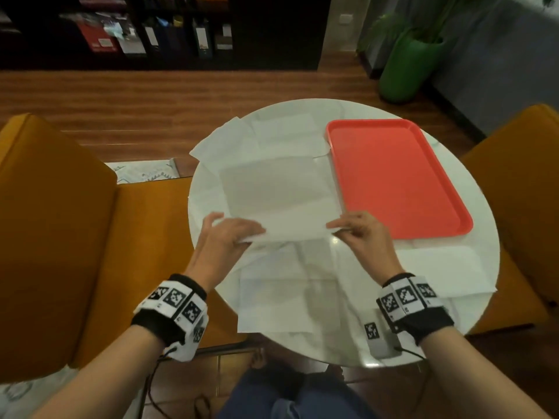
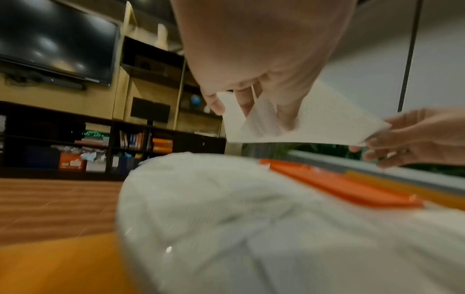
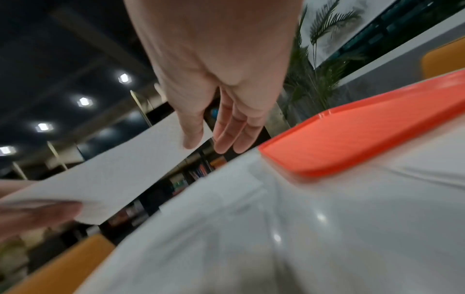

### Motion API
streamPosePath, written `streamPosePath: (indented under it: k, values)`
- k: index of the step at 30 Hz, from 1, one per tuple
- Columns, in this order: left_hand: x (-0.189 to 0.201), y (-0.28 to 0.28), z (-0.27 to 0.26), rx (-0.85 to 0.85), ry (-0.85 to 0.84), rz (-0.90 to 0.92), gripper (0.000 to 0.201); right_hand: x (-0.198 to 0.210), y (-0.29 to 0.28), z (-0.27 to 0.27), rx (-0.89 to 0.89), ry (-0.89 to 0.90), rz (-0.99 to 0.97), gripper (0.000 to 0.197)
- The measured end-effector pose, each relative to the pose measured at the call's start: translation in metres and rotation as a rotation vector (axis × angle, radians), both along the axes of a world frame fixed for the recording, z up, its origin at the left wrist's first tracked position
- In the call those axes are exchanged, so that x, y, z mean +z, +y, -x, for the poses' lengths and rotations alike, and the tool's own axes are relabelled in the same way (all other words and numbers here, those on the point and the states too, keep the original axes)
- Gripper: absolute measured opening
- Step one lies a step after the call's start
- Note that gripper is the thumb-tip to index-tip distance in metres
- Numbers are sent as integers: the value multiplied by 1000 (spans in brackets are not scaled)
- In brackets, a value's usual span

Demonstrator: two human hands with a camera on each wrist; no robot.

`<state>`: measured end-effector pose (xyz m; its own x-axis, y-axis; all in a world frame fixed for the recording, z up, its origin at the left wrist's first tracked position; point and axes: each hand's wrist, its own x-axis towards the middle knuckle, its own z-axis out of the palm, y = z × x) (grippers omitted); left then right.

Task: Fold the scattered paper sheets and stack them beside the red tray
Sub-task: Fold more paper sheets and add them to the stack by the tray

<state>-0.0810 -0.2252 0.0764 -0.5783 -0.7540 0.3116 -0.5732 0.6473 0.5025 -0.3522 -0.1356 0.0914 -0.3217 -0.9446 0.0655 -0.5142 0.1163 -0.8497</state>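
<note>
We hold one paper sheet [image 1: 281,204] lifted above the round white desk [image 1: 481,207], gripping its near edge at both corners. Our left hand [image 1: 225,237] pinches the near-left corner, fingers [image 2: 216,103] curled onto the sheet's face with the thumb on the other side. Our right hand [image 1: 361,234] takes the near-right corner between thumb and fingers [image 3: 226,137], the rest of them fairly straight. In the left wrist view the sheet hangs clear of the desk, its far part sloping away from us.

The red tray [image 1: 393,176] lies flat on the right half of the desk, just beside the raised sheet's right edge. Other loose sheets [image 1: 281,300] lie scattered flat and overlapping across the desk: some under our hands, some at the far-left rim, one near the tray's close end. Orange chairs [image 1: 60,237] stand on either side of the desk.
</note>
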Motion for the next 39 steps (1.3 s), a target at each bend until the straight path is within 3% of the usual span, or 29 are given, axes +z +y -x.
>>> streamPosePath:
  k: [4, 7, 12, 15, 18, 21, 25, 29, 33, 36, 39]
  values:
    - [-47, 19, -12, -54, -265, -228, 39, -47, 19, -5, 33, 45, -182, 18]
    - [-64, 30, -20, -57, -319, -328, 40, -60, 35, -7, 42, -9, -298, 19]
    - [-67, 38, -25, 24, -58, -494, 39, -55, 32, -8, 56, -65, -301, 20]
    - [-57, 28, -20, 137, 63, -610, 28, -51, 10, -9, -3, -101, -236, 17]
    - [-44, 12, -10, 206, 158, -631, 21, -47, -17, -12, -58, -73, -213, 8]
    - [-39, -3, -1, 262, 159, -568, 34, -49, -37, -12, -95, -46, -251, 4]
    - [-43, -2, 8, 309, -50, -379, 60, -55, -50, -15, -131, -54, -281, 4]
    - [-55, 13, 8, 138, -321, -259, 57, -62, -54, -16, -163, -34, -332, 11]
    - [-67, 25, 7, 11, -558, -293, 54, -68, -46, -20, -155, 165, -324, 34]
    - [-79, 32, 5, -72, -681, -310, 62, -68, -29, -44, 1, 246, -246, 36]
    - [-90, 35, 3, -114, -747, -298, 80, -75, -13, -79, 353, 375, -302, 43]
